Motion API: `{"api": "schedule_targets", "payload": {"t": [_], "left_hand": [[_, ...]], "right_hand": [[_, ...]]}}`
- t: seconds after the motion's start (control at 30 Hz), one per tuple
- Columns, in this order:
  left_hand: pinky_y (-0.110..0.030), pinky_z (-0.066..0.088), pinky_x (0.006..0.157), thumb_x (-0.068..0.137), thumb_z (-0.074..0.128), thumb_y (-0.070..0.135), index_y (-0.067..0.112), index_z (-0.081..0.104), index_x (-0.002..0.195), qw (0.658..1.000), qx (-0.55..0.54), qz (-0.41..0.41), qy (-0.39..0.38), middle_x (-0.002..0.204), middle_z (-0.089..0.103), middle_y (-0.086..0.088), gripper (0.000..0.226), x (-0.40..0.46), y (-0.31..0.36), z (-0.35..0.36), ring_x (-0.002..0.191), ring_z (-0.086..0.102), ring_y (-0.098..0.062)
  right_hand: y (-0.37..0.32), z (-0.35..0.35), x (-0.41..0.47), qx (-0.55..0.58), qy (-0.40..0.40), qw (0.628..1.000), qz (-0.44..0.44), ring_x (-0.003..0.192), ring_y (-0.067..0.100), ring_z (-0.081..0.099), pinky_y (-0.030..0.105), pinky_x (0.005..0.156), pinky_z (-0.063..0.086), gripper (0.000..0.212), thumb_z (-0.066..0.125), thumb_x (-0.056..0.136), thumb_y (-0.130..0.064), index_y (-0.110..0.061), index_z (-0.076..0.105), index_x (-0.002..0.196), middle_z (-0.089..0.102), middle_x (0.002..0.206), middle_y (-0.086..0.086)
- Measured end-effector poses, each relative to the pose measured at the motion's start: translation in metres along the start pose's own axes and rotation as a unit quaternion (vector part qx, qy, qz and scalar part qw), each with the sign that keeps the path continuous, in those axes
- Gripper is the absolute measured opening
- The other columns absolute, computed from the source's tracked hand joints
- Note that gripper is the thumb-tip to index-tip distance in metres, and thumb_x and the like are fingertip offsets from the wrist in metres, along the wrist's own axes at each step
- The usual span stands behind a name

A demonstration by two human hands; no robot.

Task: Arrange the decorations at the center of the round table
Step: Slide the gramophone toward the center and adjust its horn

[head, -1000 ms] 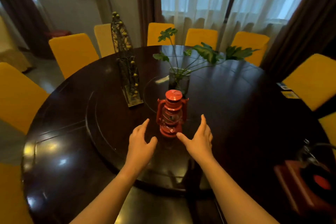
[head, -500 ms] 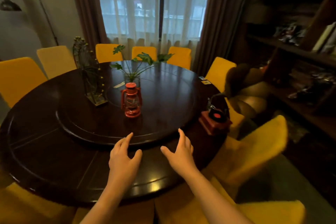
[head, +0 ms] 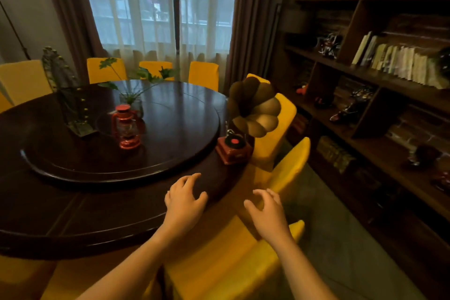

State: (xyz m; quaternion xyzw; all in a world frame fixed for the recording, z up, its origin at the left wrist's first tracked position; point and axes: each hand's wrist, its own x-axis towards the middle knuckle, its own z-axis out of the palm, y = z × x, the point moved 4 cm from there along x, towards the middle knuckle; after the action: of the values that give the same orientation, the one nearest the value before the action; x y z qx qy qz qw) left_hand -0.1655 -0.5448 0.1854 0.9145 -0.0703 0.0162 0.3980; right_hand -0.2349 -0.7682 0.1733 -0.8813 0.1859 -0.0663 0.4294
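Both hands are empty. The left hand point(head: 186, 198) hovers over the near right rim of the round table point(head: 73, 214), fingers spread and slightly curled, gripping nothing; whether it touches the wood I cannot tell. The right hand point(head: 266, 209) hangs just off the table's edge, above a yellow chair point(head: 226, 265), fingers loosely curled around nothing.

Beyond the hands, at the right edge of the table, stands a small gramophone point(head: 235, 150) with a red box base and a wide brown horn point(head: 254, 107) that leans out toward the bookshelf point(head: 365, 73). It sits outside the raised turntable disc point(head: 170, 158), well apart from the centre.

Farther in and to the left, 3 decorations are grouped near the middle of the disc: a red lantern point(head: 126, 126) upright at the near side, a glass vase with leafy stems point(head: 132, 87) just behind it, and a tall wire ornament with yellow beads point(head: 70, 97) to the left.

As I judge it, the task is mostly done: the lantern, vase and ornament look placed. The gramophone appears to be the 1 piece left, and both hands seem headed its way to carry it to the centre.
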Motion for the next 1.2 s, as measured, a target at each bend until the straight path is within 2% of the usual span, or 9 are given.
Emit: {"api": "schedule_targets", "payload": {"t": [0.17, 0.37, 0.43, 0.5, 0.57, 0.7, 0.93, 1.1, 1.2], "left_hand": [[-0.053, 0.038, 0.109, 0.091, 0.060, 0.034, 0.029, 0.046, 0.143, 0.999, -0.026, -0.030, -0.036, 0.147, 0.048, -0.003, 0.055, 0.000, 0.075, 0.101, 0.131, 0.047, -0.025], [-0.053, 0.040, 0.108, 0.091, 0.060, 0.033, 0.025, 0.040, 0.147, 0.994, -0.022, -0.105, -0.025, 0.146, 0.048, -0.008, 0.060, -0.002, 0.121, 0.187, 0.133, 0.047, -0.028], [-0.048, 0.043, 0.107, 0.093, 0.061, 0.031, 0.021, 0.038, 0.149, 0.990, -0.056, -0.126, -0.007, 0.147, 0.047, -0.010, 0.061, 0.000, 0.128, 0.198, 0.132, 0.048, -0.028], [-0.036, 0.049, 0.097, 0.095, 0.062, 0.028, 0.019, 0.037, 0.149, 0.984, -0.104, -0.144, 0.014, 0.145, 0.048, -0.011, 0.060, 0.005, 0.130, 0.209, 0.126, 0.052, -0.025], [-0.021, 0.049, 0.077, 0.096, 0.061, 0.026, 0.018, 0.038, 0.147, 0.974, -0.141, -0.175, 0.024, 0.135, 0.054, -0.010, 0.057, 0.015, 0.126, 0.216, 0.107, 0.059, -0.015], [-0.015, 0.043, 0.058, 0.096, 0.059, 0.021, 0.015, 0.041, 0.145, 0.956, -0.189, -0.221, 0.050, 0.108, 0.058, 0.003, 0.052, 0.048, 0.112, 0.232, 0.082, 0.060, -0.004], [-0.028, 0.046, 0.067, 0.096, 0.059, 0.023, 0.009, 0.046, 0.141, 0.915, -0.250, -0.306, 0.079, 0.112, 0.060, -0.005, 0.048, 0.147, 0.093, 0.288, 0.090, 0.061, -0.017], [-0.031, 0.051, 0.073, 0.096, 0.059, 0.024, 0.008, 0.044, 0.142, 0.898, -0.266, -0.341, 0.081, 0.118, 0.059, -0.005, 0.051, 0.213, 0.085, 0.328, 0.094, 0.061, -0.017], [-0.021, 0.046, 0.061, 0.095, 0.060, 0.025, 0.013, 0.040, 0.145, 0.899, -0.259, -0.341, 0.093, 0.124, 0.056, -0.001, 0.055, 0.253, 0.090, 0.345, 0.084, 0.060, -0.007]], "right_hand": [[0.093, -0.111, 0.002, 0.017, -0.044, 0.999, 0.009, 0.105, 0.006, 0.045, 0.025, 0.085, 0.043, 0.030, 0.063, 0.092, -0.038, -0.031, 0.055, 0.121, 0.043, 0.137, -0.005], [0.165, -0.196, 0.054, 0.030, -0.076, 0.997, -0.002, 0.117, 0.012, 0.047, 0.028, 0.086, 0.042, 0.042, 0.064, 0.091, -0.038, -0.034, 0.050, 0.131, 0.048, 0.140, -0.001], [0.171, -0.200, 0.073, 0.053, -0.101, 0.993, 0.006, 0.122, 0.019, 0.051, 0.033, 0.087, 0.048, 0.054, 0.064, 0.092, -0.035, -0.033, 0.042, 0.141, 0.048, 0.141, 0.000], [0.173, -0.200, 0.091, 0.092, -0.129, 0.987, 0.011, 0.104, 0.021, 0.066, 0.036, 0.078, 0.057, 0.066, 0.064, 0.092, -0.034, -0.038, 0.029, 0.148, 0.055, 0.130, -0.002], [0.174, -0.197, 0.112, 0.113, -0.153, 0.982, 0.014, 0.078, 0.021, 0.071, 0.027, 0.058, 0.055, 0.073, 0.063, 0.093, -0.032, -0.043, 0.019, 0.150, 0.062, 0.110, -0.003], [0.181, -0.190, 0.155, 0.101, -0.182, 0.978, -0.003, 0.072, 0.020, 0.068, 0.020, 0.053, 0.050, 0.071, 0.063, 0.093, -0.032, -0.039, 0.021, 0.150, 0.066, 0.092, -0.001], [0.202, -0.192, 0.291, 0.058, -0.226, 0.972, -0.008, 0.063, 0.011, 0.068, 0.019, 0.050, 0.047, 0.047, 0.065, 0.092, -0.030, -0.025, 0.049, 0.136, 0.067, 0.086, 0.000], [0.208, -0.186, 0.393, 0.025, -0.252, 0.967, -0.003, 0.084, 0.016, 0.067, 0.024, 0.059, 0.048, 0.043, 0.065, 0.091, -0.035, -0.030, 0.052, 0.131, 0.065, 0.099, 0.000], [0.206, -0.174, 0.451, 0.006, -0.260, 0.965, -0.016, 0.090, 0.011, 0.062, 0.024, 0.064, 0.047, 0.046, 0.064, 0.091, -0.038, -0.031, 0.048, 0.134, 0.062, 0.103, -0.005]]}}
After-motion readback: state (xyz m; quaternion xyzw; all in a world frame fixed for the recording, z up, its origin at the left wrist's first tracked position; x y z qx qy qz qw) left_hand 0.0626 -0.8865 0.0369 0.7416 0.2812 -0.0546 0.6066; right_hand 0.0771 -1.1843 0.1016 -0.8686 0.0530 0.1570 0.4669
